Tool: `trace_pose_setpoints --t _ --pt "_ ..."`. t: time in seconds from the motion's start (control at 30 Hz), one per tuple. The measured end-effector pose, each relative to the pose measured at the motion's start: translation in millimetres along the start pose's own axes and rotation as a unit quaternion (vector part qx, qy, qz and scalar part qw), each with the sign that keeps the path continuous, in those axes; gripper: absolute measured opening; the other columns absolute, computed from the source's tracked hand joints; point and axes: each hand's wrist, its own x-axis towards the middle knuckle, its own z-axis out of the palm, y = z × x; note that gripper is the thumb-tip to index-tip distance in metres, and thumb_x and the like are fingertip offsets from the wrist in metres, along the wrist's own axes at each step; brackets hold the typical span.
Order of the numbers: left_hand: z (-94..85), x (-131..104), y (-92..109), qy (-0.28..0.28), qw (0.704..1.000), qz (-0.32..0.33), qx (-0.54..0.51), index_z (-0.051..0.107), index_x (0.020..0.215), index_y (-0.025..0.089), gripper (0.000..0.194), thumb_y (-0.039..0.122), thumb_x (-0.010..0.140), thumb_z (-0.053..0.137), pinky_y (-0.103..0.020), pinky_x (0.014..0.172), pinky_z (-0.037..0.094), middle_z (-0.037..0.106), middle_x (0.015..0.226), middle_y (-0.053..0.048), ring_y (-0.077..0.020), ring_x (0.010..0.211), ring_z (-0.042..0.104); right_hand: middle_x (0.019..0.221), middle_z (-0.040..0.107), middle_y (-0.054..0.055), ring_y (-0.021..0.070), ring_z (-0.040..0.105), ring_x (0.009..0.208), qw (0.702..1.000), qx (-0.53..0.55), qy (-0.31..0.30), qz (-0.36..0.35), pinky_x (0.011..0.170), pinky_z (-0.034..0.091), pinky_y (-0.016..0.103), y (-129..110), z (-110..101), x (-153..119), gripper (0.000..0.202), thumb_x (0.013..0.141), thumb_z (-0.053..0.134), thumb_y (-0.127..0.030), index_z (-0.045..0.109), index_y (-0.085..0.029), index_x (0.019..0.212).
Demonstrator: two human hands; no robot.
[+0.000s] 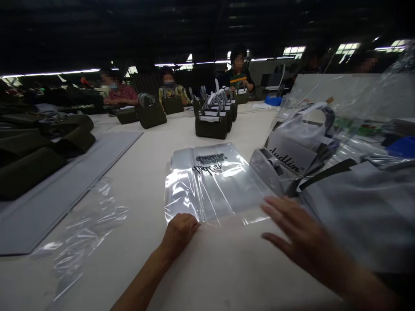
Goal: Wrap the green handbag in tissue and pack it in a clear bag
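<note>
A stack of clear plastic bags (223,190) with black lettering lies flat on the white table in front of me. My left hand (181,231) is closed at the near left edge of the stack, its fingers curled on the plastic. Off the near right corner hovers my right hand (295,231), slightly blurred, with fingers stretched out and nothing in them. Close beyond it stands a wrapped handbag (292,147) in clear plastic, with a lettered white sheet showing. Another wrapped bag (363,203) lies at the right, partly behind my right forearm.
Dark handbags (210,125) stand in a row at the table's middle, with more dark bags (39,168) piled at left beside a grey board (71,185). Crumpled clear film (87,233) lies near the left front. Several people sit or stand across the table (175,125).
</note>
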Motion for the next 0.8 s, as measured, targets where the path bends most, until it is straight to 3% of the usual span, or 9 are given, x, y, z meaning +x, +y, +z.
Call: trace_pose_setpoints --t 0.1,0.2,0.27,0.37,0.57,0.67,0.8 --pt "-1.7 -1.2 -1.5 -0.006 1.0 -0.003 0.007 0.052 0.066 0.016 0.025 0.024 0.087 0.043 -0.025 0.057 0.041 0.054 0.062 -0.001 -0.012 0.059 0.05 0.124 0.049 0.011 0.0253 0.042 0.118 0.998 0.005 -0.05 -0.039 0.101 0.029 0.049 -16.0 66.6 12.9 0.035 0.085 0.048 -0.023 0.05 -0.017 0.12" --pt "-8.5 -7.5 -5.2 -0.029 0.999 0.013 0.014 0.047 0.061 0.017 0.028 0.025 0.087 0.042 -0.026 0.057 0.039 0.051 0.061 -0.001 -0.0128 0.057 0.047 0.089 0.064 0.004 0.0191 0.054 0.101 0.998 0.039 -0.035 -0.033 0.104 0.025 0.049 -8.5 94.3 20.5 0.022 0.085 0.042 -0.008 0.062 -0.017 0.089" --pt "-13.7 -11.5 -6.0 -0.059 0.998 0.029 0.007 0.047 0.061 0.017 0.027 0.024 0.087 0.043 -0.027 0.058 0.038 0.051 0.061 0.0 -0.0132 0.058 0.046 0.077 0.062 0.001 0.0158 0.056 0.093 0.997 0.057 -0.03 -0.037 0.106 0.02 0.049 1.8 89.4 24.1 0.024 0.085 0.042 -0.005 0.062 -0.017 0.079" --pt "-18.7 -11.7 -1.9 -0.107 0.994 0.03 -0.017 0.051 0.07 0.017 0.018 0.025 0.085 0.045 -0.028 0.059 0.038 0.054 0.069 -0.001 -0.0142 0.062 0.048 0.075 0.061 0.0 0.0134 0.056 0.087 0.993 0.083 -0.035 -0.077 0.106 0.02 0.048 13.3 73.4 28.7 0.023 0.085 0.043 -0.005 0.061 -0.017 0.076" --pt "-19.7 3.4 15.8 -0.17 0.979 -0.045 -0.1 0.051 0.062 0.017 0.026 0.021 0.086 0.042 -0.025 0.058 0.035 0.052 0.064 0.001 -0.011 0.058 0.046 0.068 0.056 0.0 0.0119 0.053 0.072 0.991 0.065 -0.065 -0.098 0.101 0.028 0.046 22.6 64.5 31.6 0.02 0.083 0.048 -0.009 0.056 -0.015 0.065" --pt "-18.2 10.6 22.1 -0.175 0.964 -0.131 -0.153 0.048 0.061 0.016 0.021 0.024 0.08 0.051 -0.021 0.052 0.032 0.049 0.062 0.003 -0.0092 0.055 0.044 0.078 0.058 0.003 0.0159 0.052 0.079 0.992 0.05 -0.069 -0.097 0.095 0.033 0.046 11.1 50.9 29.9 0.003 0.08 0.055 -0.014 0.058 -0.015 0.078" --pt "-15.7 19.0 28.1 -0.171 0.936 -0.204 -0.228 0.045 0.059 0.017 0.024 0.03 0.073 0.059 -0.018 0.047 0.031 0.045 0.058 0.005 -0.0076 0.052 0.042 0.094 0.057 0.006 0.0169 0.05 0.089 0.976 0.123 -0.044 -0.174 0.084 0.039 0.035 -33.3 42.9 25.9 0.022 0.083 0.051 -0.013 0.054 -0.014 0.105"
